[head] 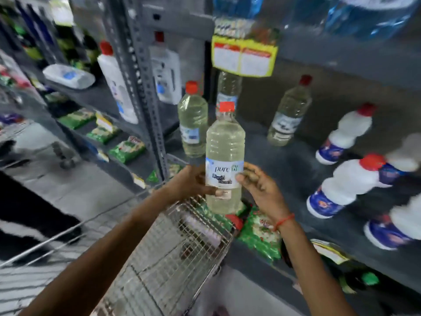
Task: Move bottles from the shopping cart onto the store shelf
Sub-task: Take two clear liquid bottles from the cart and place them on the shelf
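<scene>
A clear bottle of pale yellow liquid bleach (224, 142) with a red cap is held upright in mid-air, above the front end of the wire shopping cart (173, 247) and in front of the grey shelf (284, 160). My left hand (190, 182) grips its lower left side. My right hand (259, 181) touches the label from the right, fingers curled around it. Three matching bottles stand on the shelf: one (193, 119) just behind the held bottle, one (227, 92) further back, one (289, 112) to the right. A red cap (235, 221) shows beside the cart's end.
White bottles with red caps and blue bases (346, 133) (341, 185) stand on the shelf's right part. A yellow price tag (243, 57) hangs from the shelf above. Green packets (259, 236) lie on the lower shelf. A perforated upright post (145, 87) divides the shelving bays.
</scene>
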A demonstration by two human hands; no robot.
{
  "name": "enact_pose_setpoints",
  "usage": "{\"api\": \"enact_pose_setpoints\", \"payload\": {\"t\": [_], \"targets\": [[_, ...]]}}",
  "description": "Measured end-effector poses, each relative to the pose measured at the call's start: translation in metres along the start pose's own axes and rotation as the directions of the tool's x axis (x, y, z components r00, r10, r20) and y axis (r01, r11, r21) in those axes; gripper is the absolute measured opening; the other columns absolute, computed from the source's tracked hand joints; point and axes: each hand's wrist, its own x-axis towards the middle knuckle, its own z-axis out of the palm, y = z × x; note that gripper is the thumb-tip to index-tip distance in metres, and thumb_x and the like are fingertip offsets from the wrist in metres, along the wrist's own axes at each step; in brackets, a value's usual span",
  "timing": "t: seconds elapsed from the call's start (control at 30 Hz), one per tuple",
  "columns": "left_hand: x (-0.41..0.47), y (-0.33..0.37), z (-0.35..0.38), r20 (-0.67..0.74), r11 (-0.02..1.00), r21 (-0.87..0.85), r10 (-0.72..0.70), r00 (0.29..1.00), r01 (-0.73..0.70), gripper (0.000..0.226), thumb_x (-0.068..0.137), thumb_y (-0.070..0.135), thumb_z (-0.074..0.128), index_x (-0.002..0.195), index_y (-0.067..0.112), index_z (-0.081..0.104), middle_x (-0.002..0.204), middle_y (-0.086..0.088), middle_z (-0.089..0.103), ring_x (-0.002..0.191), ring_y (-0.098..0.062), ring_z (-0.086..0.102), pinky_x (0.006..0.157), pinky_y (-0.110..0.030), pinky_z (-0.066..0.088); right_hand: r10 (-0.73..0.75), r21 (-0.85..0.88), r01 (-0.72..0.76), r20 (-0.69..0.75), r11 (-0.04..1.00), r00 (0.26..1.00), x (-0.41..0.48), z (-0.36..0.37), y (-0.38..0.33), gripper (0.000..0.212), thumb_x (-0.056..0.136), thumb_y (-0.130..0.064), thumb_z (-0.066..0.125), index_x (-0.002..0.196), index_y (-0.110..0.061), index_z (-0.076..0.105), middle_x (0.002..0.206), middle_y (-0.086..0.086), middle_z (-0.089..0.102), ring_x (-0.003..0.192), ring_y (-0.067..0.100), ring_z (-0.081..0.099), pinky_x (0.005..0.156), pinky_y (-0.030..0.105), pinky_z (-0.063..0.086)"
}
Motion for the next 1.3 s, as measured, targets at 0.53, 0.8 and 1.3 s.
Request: {"api": "enact_pose_setpoints", "payload": {"t": [0.53, 0.8, 1.3], "targets": [[0.146, -0.004, 0.036, 0.174, 0.989, 0.119, 0.068, 0.982, -0.090, 0.070, 0.066, -0.014, 0.076, 0.128, -0.005, 0.044, 0.129, -0.025, 0.058, 0.117, -0.032, 0.058, 0.103, -0.047, 0.046, -0.040, -0.183, 0.003, -0.197, 0.983, 0.980, 0.043, -0.076, 0.030, 0.055, 0.090, -0.002, 0.057, 0.140, -0.003, 0.034, 0.145, 0.012, 0.043, 0.131, 0.017, 0.044, 0.105, 0.019, 0.042], [0.114, -0.016, 0.033, -0.142, 0.970, 0.190, 0.180, 0.973, -0.152, 0.078, 0.071, 0.009, 0.080, 0.138, 0.007, 0.039, 0.137, -0.010, 0.053, 0.124, -0.020, 0.052, 0.103, -0.032, 0.044, -0.038, -0.243, -0.019, -0.229, 0.970, 0.973, 0.040, -0.065, 0.057, 0.078, 0.077, -0.010, 0.073, 0.142, -0.020, 0.032, 0.137, -0.007, 0.047, 0.128, 0.008, 0.048, 0.103, 0.018, 0.040], [0.116, -0.088, -0.046, -0.628, 0.993, 0.056, -0.042, 0.777, 0.100, 0.082, 0.058, 0.022, 0.089, 0.124, 0.008, 0.043, 0.123, -0.014, 0.063, 0.106, -0.030, 0.060, 0.083, -0.032, 0.042, -0.028, -0.278, -0.279, -0.752, 0.919, 0.659, 0.055, -0.001, 0.084, 0.076, 0.048, -0.040, 0.083, 0.111, -0.014, 0.050, 0.107, 0.005, 0.062, 0.103, 0.025, 0.062, 0.085, 0.037, 0.054]]}}
